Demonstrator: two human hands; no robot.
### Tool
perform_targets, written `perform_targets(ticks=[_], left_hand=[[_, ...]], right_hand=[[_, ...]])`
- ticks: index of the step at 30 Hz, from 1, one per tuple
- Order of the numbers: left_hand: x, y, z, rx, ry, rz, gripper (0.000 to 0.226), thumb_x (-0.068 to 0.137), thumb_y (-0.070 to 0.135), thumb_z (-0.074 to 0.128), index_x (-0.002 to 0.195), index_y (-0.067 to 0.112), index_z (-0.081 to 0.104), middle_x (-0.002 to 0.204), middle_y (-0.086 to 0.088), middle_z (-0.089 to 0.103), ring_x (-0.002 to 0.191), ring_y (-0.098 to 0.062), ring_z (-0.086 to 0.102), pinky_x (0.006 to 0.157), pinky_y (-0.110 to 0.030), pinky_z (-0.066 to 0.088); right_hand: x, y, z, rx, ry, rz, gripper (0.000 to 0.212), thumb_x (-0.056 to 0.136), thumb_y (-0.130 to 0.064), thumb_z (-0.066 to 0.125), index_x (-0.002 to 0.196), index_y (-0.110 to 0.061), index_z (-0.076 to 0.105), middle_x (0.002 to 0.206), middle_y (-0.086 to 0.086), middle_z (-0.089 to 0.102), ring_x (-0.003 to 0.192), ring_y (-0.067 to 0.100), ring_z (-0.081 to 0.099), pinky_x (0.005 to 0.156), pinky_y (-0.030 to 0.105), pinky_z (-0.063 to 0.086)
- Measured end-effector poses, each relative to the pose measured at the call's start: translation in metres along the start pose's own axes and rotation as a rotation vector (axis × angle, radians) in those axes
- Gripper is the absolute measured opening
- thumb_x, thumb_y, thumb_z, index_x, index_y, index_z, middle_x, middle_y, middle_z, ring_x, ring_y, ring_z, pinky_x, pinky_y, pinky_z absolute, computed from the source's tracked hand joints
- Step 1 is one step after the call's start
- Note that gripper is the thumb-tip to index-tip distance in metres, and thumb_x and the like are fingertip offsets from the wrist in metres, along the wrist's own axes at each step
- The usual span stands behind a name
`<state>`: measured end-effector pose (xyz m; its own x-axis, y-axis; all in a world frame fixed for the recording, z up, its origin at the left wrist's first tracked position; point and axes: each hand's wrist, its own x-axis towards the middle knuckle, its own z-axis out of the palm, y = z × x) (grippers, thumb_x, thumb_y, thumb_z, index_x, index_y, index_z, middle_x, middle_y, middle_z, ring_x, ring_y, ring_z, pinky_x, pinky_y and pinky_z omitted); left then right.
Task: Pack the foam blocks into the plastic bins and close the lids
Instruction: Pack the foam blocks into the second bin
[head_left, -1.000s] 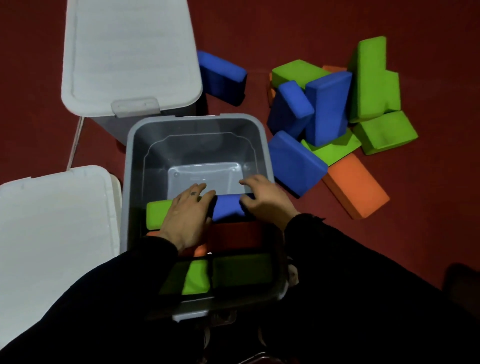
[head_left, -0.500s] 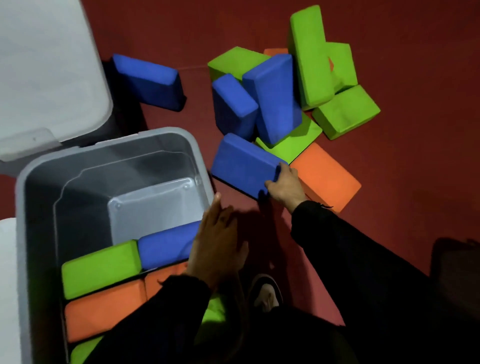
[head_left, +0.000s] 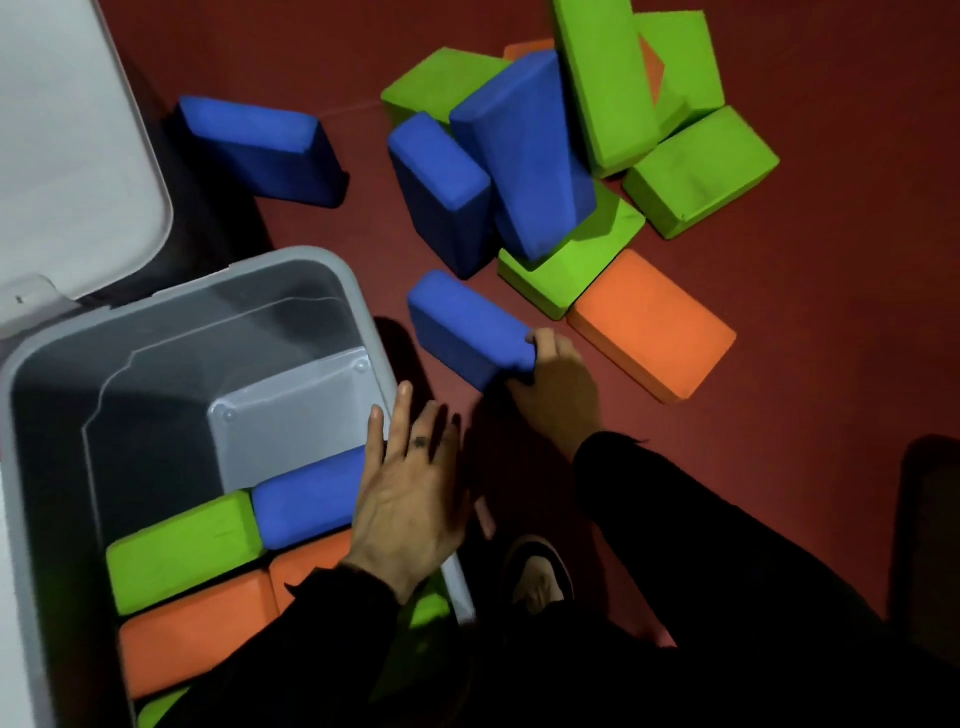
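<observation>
Right hand grips the near end of a blue foam block, fingers curled over its edge; the block sits tilted just outside the right wall of the grey plastic bin. Left hand is flat with fingers straight and spread, held over the bin's right rim and gripping nothing.

Bin contents, near end: one green block and one blue block side by side, touching. Two orange blocks lie nearer the person, with more green foam partly hidden under the sleeve. The far part of the bin floor is bare.

Loose pile on the red floor, right of the bin: blue, green and orange blocks leaning on one another. A separate blue block lies beyond the bin, beside a second bin covered by a white lid.

A shoe shows between the arms.
</observation>
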<state>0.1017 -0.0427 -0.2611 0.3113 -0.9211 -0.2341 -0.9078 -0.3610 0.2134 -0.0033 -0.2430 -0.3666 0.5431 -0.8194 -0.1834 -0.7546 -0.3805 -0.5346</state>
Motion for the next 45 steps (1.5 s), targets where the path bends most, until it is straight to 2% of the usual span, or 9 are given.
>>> perform_targets(ticks=[7,11,15,20,24,27,33,37,45], left_hand=[[0.032,0.063,-0.015,-0.983,0.118,-0.404,0.117,0.074,0.054,0.081,0.160,0.014,0.013,0.163,-0.009,0.022,0.149,-0.012,0.019,0.121,-0.019,0.018],[0.052,0.096,-0.008,-1.543,-0.029,-0.531,0.083,0.073,0.055,0.080,0.139,0.012,0.054,0.126,-0.009,0.069,0.121,-0.027,0.063,0.104,-0.051,0.049],[0.056,0.095,-0.001,-1.456,0.065,-0.664,0.067,0.058,0.062,0.079,0.113,0.026,0.061,0.098,-0.009,0.074,0.093,-0.032,0.071,0.085,-0.052,0.057],[0.033,0.076,-0.013,-1.070,0.023,-0.581,0.057,0.066,0.063,0.065,0.115,0.039,0.051,0.103,0.005,0.067,0.094,-0.014,0.065,0.081,-0.035,0.049],[0.023,0.064,-0.009,-1.049,-0.003,-0.507,0.052,0.062,0.061,0.067,0.109,0.045,0.051,0.103,0.020,0.065,0.096,0.011,0.060,0.080,-0.012,0.044],[0.019,0.068,-0.004,-1.094,-0.035,-0.518,0.041,0.079,0.038,0.078,0.111,0.040,0.052,0.100,0.020,0.069,0.092,0.004,0.065,0.079,-0.023,0.047],[0.013,0.070,-0.010,-1.104,0.136,-0.620,0.049,0.080,0.033,0.075,0.122,0.030,0.050,0.108,0.012,0.066,0.097,0.001,0.064,0.080,-0.023,0.047],[0.004,0.074,-0.046,-1.179,0.288,-0.631,0.038,0.093,0.013,0.063,0.124,0.024,0.045,0.105,0.013,0.062,0.075,0.019,0.059,0.063,-0.002,0.042],[-0.062,0.003,-0.146,-1.075,0.828,-0.499,0.058,0.077,0.029,0.057,0.131,0.013,0.042,0.128,-0.009,0.057,0.112,-0.008,0.058,0.096,-0.022,0.047]], right_hand=[[-0.066,0.019,-0.070,1.346,0.119,0.549,0.017,0.085,-0.034,0.070,0.102,-0.029,0.069,0.100,0.009,0.070,0.089,0.026,0.063,0.079,0.044,0.046],[-0.080,0.023,-0.094,1.493,-0.028,0.637,0.036,0.100,-0.032,0.056,0.129,-0.013,0.066,0.125,0.015,0.069,0.104,0.028,0.064,0.077,0.034,0.051],[-0.048,0.053,-0.092,1.367,0.051,0.818,0.040,0.105,-0.050,0.045,0.118,-0.017,0.062,0.107,0.003,0.065,0.093,0.014,0.063,0.058,0.021,0.053],[0.013,0.155,-0.048,0.878,0.276,1.136,0.105,0.077,-0.062,0.068,0.153,-0.002,0.027,0.144,0.019,0.051,0.128,0.036,0.055,0.105,0.045,0.047],[0.034,0.221,-0.004,0.875,0.186,1.137,0.120,0.040,-0.082,0.072,0.129,-0.003,0.060,0.105,0.016,0.073,0.078,0.029,0.067,0.059,0.033,0.051],[0.030,0.220,-0.005,0.965,0.291,1.179,0.139,0.031,-0.079,0.082,0.142,-0.008,0.039,0.120,0.011,0.065,0.102,0.031,0.067,0.086,0.044,0.056],[-0.004,0.134,-0.067,1.099,0.445,1.119,0.094,0.065,-0.050,0.090,0.132,-0.022,0.029,0.130,0.008,0.050,0.115,0.029,0.056,0.108,0.047,0.046],[-0.051,0.100,-0.100,1.210,0.513,1.041,0.112,0.057,-0.047,0.094,0.148,-0.018,0.036,0.125,0.005,0.062,0.111,0.026,0.064,0.103,0.046,0.051],[-0.094,-0.011,-0.183,1.399,0.324,0.602,0.067,0.086,-0.010,0.075,0.140,-0.021,0.037,0.124,0.001,0.060,0.112,0.014,0.064,0.082,0.029,0.055]])
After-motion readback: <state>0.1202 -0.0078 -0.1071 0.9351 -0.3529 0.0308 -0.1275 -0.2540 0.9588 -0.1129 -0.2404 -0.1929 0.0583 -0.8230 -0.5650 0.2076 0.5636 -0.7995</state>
